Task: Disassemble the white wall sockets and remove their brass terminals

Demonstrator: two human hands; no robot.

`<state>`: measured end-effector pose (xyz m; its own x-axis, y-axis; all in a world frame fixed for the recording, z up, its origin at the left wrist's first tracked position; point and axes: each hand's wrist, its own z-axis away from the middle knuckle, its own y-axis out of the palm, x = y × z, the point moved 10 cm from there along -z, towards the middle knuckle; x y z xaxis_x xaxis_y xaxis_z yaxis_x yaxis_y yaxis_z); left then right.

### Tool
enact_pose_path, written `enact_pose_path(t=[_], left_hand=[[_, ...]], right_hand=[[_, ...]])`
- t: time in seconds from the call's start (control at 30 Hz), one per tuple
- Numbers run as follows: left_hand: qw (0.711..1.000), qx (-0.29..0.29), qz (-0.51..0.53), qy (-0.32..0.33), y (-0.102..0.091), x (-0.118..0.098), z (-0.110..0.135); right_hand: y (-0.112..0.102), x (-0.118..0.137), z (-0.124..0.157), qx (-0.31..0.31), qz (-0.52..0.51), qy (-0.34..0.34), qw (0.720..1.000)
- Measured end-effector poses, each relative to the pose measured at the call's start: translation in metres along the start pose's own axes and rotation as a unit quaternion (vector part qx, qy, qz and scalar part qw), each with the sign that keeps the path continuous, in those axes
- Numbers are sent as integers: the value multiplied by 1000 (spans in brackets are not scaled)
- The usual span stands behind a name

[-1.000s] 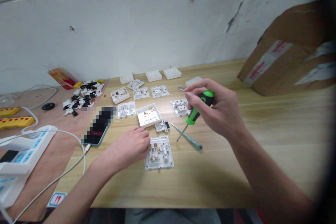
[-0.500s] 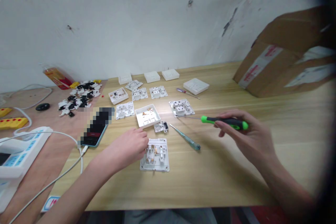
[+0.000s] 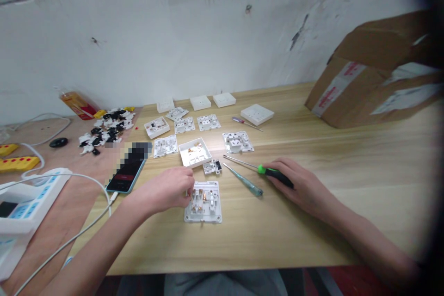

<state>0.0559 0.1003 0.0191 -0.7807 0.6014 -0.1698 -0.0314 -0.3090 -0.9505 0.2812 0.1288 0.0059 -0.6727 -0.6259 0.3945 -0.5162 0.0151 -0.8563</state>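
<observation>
My left hand [image 3: 164,190] is curled at the upper left corner of an opened white wall socket [image 3: 203,202], with its fingertips at the brass contacts and the edge of the plate. What those fingers pinch, if anything, is hidden. My right hand [image 3: 300,186] grips a screwdriver with a green and black handle [image 3: 275,175], resting low by the table, its thin shaft pointing left. A voltage tester screwdriver [image 3: 244,181] with a clear teal handle lies just left of that hand. Above the socket sit a white socket box [image 3: 194,152] and a small switch part [image 3: 212,167].
Several opened socket plates [image 3: 237,142] and finished white panels [image 3: 257,114] lie on the wooden table [image 3: 312,231]. To the left are a phone [image 3: 126,178], a heap of black and white plastic parts [image 3: 104,132], and power strips [image 3: 21,199]. A cardboard box [image 3: 360,78] stands at the right.
My right hand has dropped from above the table to near its surface, and the screwdriver has swung from upright to nearly level, pointing left. My left hand stays at the socket.
</observation>
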Motion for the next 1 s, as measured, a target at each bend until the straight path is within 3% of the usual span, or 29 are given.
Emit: enact_pose_path(t=[0.1,0.2,0.33,0.43,0.57,0.73,1.0], left_hand=[[999,0,-41,2,0,-4,0],[997,20,-78,2,5,-8,-2],[994,44,-95,10,10,-12,-4],[995,43,-89,25,11,-15,-4],[995,31,-81,39,8,-17,-2],[997,34,-68,25,0,-14,0],[999,-44,-24,8,-40,10,2]], right_hand=[[-3,9,-7,-14,56,-17,998],[-6,41,-19,-46,69,-40,996],[28,103,-34,32,42,-99,994],[57,133,-41,90,33,-130,987],[73,139,-47,106,40,-130,985],[72,133,-48,103,37,-120,987],[74,129,-47,114,38,-111,986]])
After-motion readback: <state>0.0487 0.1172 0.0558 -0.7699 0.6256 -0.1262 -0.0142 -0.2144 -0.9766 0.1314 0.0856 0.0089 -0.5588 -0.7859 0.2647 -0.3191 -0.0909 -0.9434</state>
